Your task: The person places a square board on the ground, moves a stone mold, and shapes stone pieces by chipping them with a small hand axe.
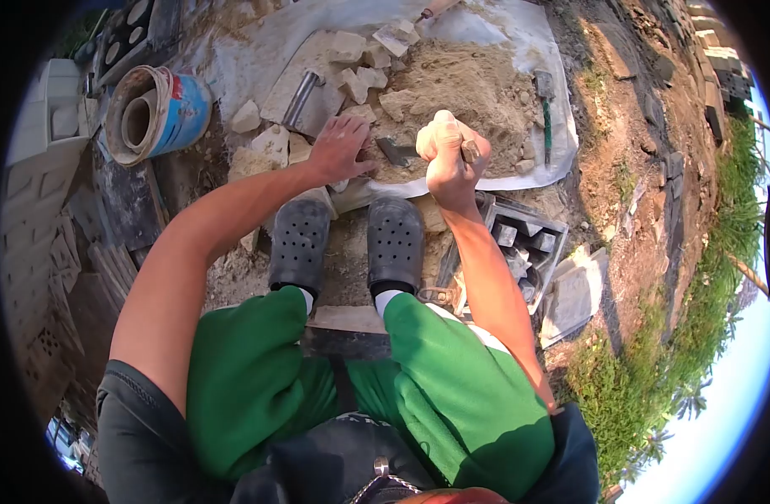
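My left hand (341,148) is palm down at the near edge of the sandy heap (469,92), fingers stretched out and apart, beside pale broken stones (364,80). What lies under its palm is hidden. My right hand (452,155) is closed in a fist around a hand tool with a wooden handle (470,151). A dark flat metal part (395,152) shows to the left of this fist, low over the sand; its exact kind I cannot tell. A metal cylinder (302,99) lies on a slab behind my left hand.
A blue bucket (181,113) with a smaller container inside stands at left. A green-handled hammer (545,118) lies on the white sheet (561,155) at right. A crate of blocks (528,244) is beside my right forearm. My dark clogs (395,244) are just before the sheet.
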Available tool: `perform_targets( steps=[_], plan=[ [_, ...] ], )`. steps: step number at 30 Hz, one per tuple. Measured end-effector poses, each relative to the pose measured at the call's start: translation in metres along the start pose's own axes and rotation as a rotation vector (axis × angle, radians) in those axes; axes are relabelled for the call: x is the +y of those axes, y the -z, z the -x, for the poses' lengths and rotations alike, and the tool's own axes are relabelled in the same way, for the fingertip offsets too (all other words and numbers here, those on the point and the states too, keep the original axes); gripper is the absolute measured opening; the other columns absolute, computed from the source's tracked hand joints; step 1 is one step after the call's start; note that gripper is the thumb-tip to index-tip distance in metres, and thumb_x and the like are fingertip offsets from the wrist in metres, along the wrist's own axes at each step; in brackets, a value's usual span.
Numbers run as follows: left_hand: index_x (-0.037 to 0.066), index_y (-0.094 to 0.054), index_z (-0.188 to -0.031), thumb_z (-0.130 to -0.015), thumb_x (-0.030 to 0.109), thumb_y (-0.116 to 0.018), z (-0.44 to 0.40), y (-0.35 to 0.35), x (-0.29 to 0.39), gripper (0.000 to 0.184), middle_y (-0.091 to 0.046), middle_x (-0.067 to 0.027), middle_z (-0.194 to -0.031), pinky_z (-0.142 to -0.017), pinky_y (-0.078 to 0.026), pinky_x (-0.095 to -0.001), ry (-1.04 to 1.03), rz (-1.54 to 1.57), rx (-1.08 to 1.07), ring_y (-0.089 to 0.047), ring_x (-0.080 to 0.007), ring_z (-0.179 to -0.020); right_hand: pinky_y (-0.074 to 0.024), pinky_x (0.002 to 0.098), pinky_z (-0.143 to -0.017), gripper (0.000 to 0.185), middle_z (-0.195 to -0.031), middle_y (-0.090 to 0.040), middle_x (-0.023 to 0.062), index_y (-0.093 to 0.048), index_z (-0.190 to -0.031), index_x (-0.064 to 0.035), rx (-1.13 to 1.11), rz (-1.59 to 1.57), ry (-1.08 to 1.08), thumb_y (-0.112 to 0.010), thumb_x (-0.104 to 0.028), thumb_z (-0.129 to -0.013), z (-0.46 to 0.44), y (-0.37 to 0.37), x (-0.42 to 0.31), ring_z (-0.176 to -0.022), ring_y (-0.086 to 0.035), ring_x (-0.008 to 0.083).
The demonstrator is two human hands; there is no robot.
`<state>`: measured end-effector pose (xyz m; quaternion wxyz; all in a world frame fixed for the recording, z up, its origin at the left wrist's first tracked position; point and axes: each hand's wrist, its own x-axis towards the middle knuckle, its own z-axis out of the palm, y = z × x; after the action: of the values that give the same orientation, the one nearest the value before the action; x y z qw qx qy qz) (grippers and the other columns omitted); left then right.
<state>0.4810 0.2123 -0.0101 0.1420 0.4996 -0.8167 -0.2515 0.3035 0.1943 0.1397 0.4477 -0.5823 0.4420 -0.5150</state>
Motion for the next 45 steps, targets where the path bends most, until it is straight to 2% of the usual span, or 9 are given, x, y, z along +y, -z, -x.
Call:
perform_targets(
  steps=[9, 15, 22, 27, 34, 36, 39, 43, 45],
  plan=[
    [0.010, -0.047, -0.086, -0.066, 0.035, -0.082, 0.002, -0.002, -0.005, 0.047, -0.050, -0.0083, -0.114, -0.098, -0.034, -0.0431, -0.049, 0.037, 0.039, -0.044, -0.0286, -0.115, -0.0269, 0.0271, -0.043, 0.038, -0.051, -0.038, -0.0015, -0.042, -0.061, -0.0030, 0.016, -0.099, 0.005, -0.043, -0.015, -0.097, -0.024, 0.011, -0.087, -0.046, -0.035, 0.0064],
    [0.010, -0.048, -0.087, -0.064, 0.036, -0.083, 0.005, 0.000, -0.004, 0.049, -0.050, -0.0076, -0.114, -0.097, -0.034, -0.0432, -0.079, 0.001, 0.041, -0.044, -0.0281, -0.115, -0.0250, 0.0286, -0.046, 0.041, -0.055, -0.028, -0.0020, -0.031, -0.062, -0.0070, -0.021, 0.014, -0.081, -0.042, -0.017, -0.100, 0.004, -0.003, 0.003, -0.049, -0.027, 0.0087],
    [0.011, -0.051, -0.086, -0.065, 0.038, -0.082, 0.003, 0.001, -0.003, 0.046, -0.050, -0.0063, -0.114, -0.097, -0.034, -0.0415, -0.060, 0.016, 0.011, -0.045, -0.0264, -0.115, -0.0245, 0.0253, -0.045, 0.038, -0.054, -0.038, -0.0023, -0.042, -0.063, -0.0014, -0.039, -0.140, -0.027, -0.045, -0.015, -0.099, -0.018, 0.016, -0.074, -0.049, -0.032, 0.0063],
    [0.010, -0.057, -0.091, -0.067, 0.035, -0.080, 0.005, 0.002, -0.005, 0.042, -0.053, -0.0064, -0.110, -0.099, -0.034, -0.0418, -0.184, 0.003, 0.057, -0.047, -0.0252, -0.114, -0.0259, 0.0269, -0.045, 0.040, -0.054, -0.038, -0.0028, -0.040, -0.062, -0.0026, -0.074, 0.045, 0.019, -0.045, -0.017, -0.099, 0.009, 0.021, 0.015, -0.049, -0.032, 0.0063],
    [0.007, -0.060, -0.100, -0.076, 0.026, -0.072, 0.009, -0.009, -0.005, 0.033, -0.059, -0.0099, -0.105, -0.088, -0.046, -0.0396, -0.545, -0.097, -0.180, -0.058, -0.0279, -0.100, -0.0247, 0.0280, -0.045, 0.041, -0.052, -0.039, -0.0011, -0.040, -0.060, -0.0018, -0.074, -0.109, -0.081, -0.047, -0.016, -0.098, -0.011, 0.035, -0.046, -0.047, -0.032, 0.0078],
    [0.002, -0.058, -0.109, -0.081, 0.024, -0.069, 0.021, -0.003, 0.020, 0.037, -0.061, -0.0150, -0.105, -0.084, -0.049, -0.0396, -0.040, 0.141, -0.299, -0.060, -0.0312, -0.097, -0.0241, 0.0287, -0.044, 0.043, -0.052, -0.038, -0.0018, -0.042, -0.060, -0.0019, -0.044, -0.082, -0.091, -0.049, -0.019, -0.099, -0.012, 0.040, -0.058, -0.047, -0.033, 0.0080],
    [-0.003, -0.054, -0.118, -0.084, 0.027, -0.066, 0.024, 0.009, 0.042, 0.047, -0.060, -0.0209, -0.107, -0.087, -0.048, -0.0417, 0.304, 0.350, -0.394, -0.060, -0.0345, -0.100, -0.0231, 0.0290, -0.048, 0.045, -0.054, -0.039, 0.0001, -0.039, -0.058, -0.0039, -0.109, 0.038, -0.082, -0.046, -0.017, -0.100, -0.001, 0.044, -0.025, -0.051, -0.032, 0.0086],
    [-0.007, -0.047, -0.126, -0.085, 0.035, -0.066, 0.011, 0.020, 0.057, 0.062, -0.058, -0.0273, -0.113, -0.092, -0.046, -0.0431, 0.245, 0.309, -0.414, -0.059, -0.0375, -0.106, -0.0228, 0.0297, -0.047, 0.045, -0.053, -0.034, -0.0010, -0.037, -0.058, -0.0048, -0.067, 0.067, -0.067, -0.046, -0.016, -0.100, -0.001, 0.046, -0.009, -0.050, -0.030, 0.0089],
    [-0.010, -0.030, -0.139, -0.083, 0.040, -0.068, -0.015, 0.013, 0.074, 0.084, -0.044, -0.0317, -0.134, -0.104, -0.039, -0.0421, 0.699, 0.337, -0.610, -0.046, -0.0391, -0.126, -0.0227, 0.0300, -0.047, 0.044, -0.052, -0.032, -0.0014, -0.037, -0.058, -0.0052, 0.037, -0.065, -0.083, -0.047, -0.016, -0.100, -0.004, 0.060, -0.008, -0.048, -0.028, 0.0090]
  ],
)
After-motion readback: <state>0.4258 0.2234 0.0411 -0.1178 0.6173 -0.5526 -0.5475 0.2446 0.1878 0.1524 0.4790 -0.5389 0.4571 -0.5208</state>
